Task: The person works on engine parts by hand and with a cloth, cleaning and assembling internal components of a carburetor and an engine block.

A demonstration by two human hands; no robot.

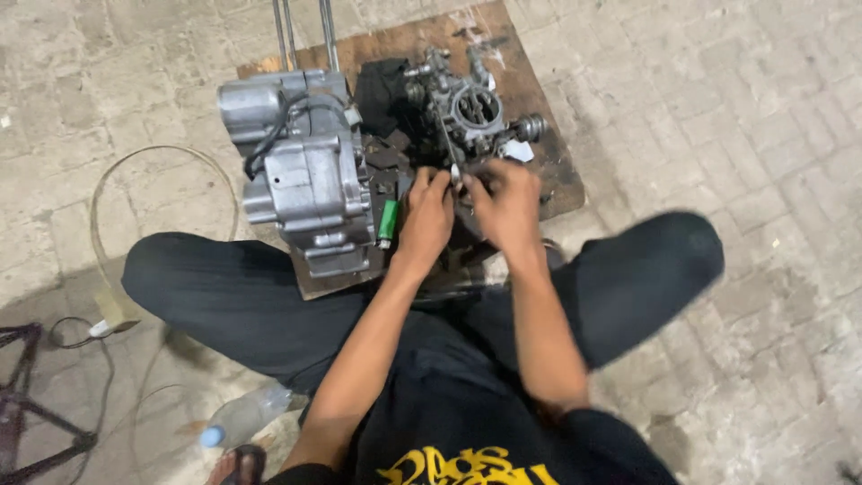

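The fingers of the left hand [426, 211] and of the right hand [508, 199] are bent together and pinch something small and pale between them; the picture is too blurred to tell what it is. The two hands almost touch each other, just in front of the grey metal carburettor with a round open throat [471, 112], at its near lower edge. A thin dark rod [446, 144], perhaps a tool, stands up from the left fingers against the carburettor.

Left of the hands lies a small green cylinder-shaped lighter [388, 220], beside the big silver cast engine case [305, 171]. All rests on a worn brown wooden board [539, 108] on grey paving stones [718, 108].

I think the small part may slip from the fingertips and fall between the stones, because the grip is tiny and oily.
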